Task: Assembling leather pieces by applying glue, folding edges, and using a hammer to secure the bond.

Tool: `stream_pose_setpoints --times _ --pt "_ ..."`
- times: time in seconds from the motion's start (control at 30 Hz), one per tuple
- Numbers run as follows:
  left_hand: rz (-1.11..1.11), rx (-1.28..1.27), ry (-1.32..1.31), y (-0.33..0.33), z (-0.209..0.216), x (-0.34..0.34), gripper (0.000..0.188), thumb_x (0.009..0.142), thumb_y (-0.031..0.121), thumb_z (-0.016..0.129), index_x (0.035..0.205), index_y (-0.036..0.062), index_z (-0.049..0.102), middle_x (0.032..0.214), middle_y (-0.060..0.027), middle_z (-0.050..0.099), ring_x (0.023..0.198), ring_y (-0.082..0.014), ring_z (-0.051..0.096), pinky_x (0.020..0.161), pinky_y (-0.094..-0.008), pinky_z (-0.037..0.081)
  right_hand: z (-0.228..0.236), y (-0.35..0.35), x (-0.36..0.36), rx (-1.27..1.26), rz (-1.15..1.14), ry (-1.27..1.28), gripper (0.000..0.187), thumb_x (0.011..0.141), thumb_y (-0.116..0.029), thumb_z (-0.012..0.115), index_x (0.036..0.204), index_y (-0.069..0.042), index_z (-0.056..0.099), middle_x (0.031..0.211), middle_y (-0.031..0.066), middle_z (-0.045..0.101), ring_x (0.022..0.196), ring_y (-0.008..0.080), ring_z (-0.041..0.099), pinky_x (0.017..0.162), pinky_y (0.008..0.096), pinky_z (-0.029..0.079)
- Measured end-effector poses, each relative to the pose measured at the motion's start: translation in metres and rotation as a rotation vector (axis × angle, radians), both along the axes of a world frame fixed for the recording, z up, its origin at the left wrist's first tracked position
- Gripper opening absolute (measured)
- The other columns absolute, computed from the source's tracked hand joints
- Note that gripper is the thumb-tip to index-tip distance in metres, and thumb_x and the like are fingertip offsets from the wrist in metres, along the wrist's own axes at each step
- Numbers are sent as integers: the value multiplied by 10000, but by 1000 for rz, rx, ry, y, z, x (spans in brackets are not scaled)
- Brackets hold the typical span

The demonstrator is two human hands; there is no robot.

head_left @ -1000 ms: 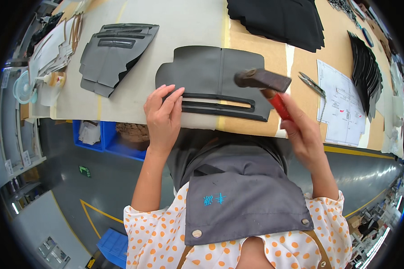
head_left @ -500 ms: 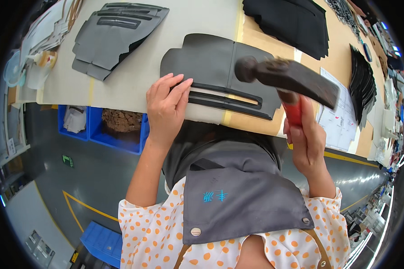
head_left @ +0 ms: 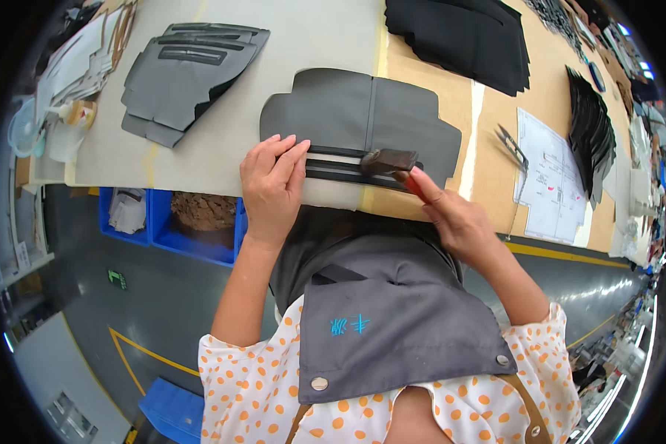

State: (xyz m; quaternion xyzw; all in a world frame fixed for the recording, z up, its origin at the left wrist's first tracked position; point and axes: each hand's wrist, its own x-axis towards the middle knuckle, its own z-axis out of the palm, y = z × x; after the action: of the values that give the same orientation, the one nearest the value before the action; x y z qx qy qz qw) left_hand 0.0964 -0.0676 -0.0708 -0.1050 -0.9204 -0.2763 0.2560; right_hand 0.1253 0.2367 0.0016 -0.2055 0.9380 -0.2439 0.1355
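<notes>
A flat grey leather-like panel (head_left: 318,111) lies on the table in front of me, with a long slot framed by black strips along its near side. My left hand (head_left: 271,174) rests flat on the panel's near left part, fingers stretched out by the left end of the slot. In my right hand (head_left: 455,218) is a hammer (head_left: 389,160), gripped by its red handle. Its dark head is down at the black strips around the slot's middle and hides part of them; whether it touches them I cannot tell.
Similar grey panels (head_left: 192,81) are stacked at the far left, black pieces (head_left: 462,41) at the far right. Scissors-like tool (head_left: 512,146) and a printed sheet (head_left: 551,177) lie to the right, beside fanned black pieces (head_left: 590,137). Blue bins (head_left: 192,246) stand below the table's left edge.
My right hand has brought the hammer down and to the left, from raised above the panel to its slotted strip. The left hand stays at the same place on the panel.
</notes>
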Motion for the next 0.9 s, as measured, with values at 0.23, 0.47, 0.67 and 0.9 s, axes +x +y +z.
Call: stream_pose_setpoints --times 0.23,0.47,0.67,0.9 --pt "-1 27 -36 -11 1 7 245 914 86 735 1155 115 766 1163 -58 695 1161 -275 632 993 -396 464 12 66 2 -150 -453 307 479 1026 -98 629 1497 -159 563 1261 169 715 1115 275 712 928 355 538" --pt "-274 -98 -78 11 19 14 451 881 226 783 1303 94 696 1287 -98 633 1239 -302 580 1045 -435 436 -24 198 -5 655 -719 425 554 979 -240 711 1512 -229 559 1318 122 685 1190 306 643 1009 419 492" --pt "-366 -215 -116 18 16 42 595 810 290 835 1332 71 654 1281 -86 606 1222 -306 568 1025 -447 433 -4 51 4 -80 -125 402 871 658 -347 915 1430 -138 570 1399 132 576 1285 333 523 1102 461 368" --pt "-284 -304 -122 3 15 59 518 801 64 790 1306 118 692 1206 -28 637 1116 -226 610 964 -396 431 -57 21 26 -63 201 647 417 855 -161 673 1271 -145 687 1194 -4 645 1117 165 604 1025 391 423"
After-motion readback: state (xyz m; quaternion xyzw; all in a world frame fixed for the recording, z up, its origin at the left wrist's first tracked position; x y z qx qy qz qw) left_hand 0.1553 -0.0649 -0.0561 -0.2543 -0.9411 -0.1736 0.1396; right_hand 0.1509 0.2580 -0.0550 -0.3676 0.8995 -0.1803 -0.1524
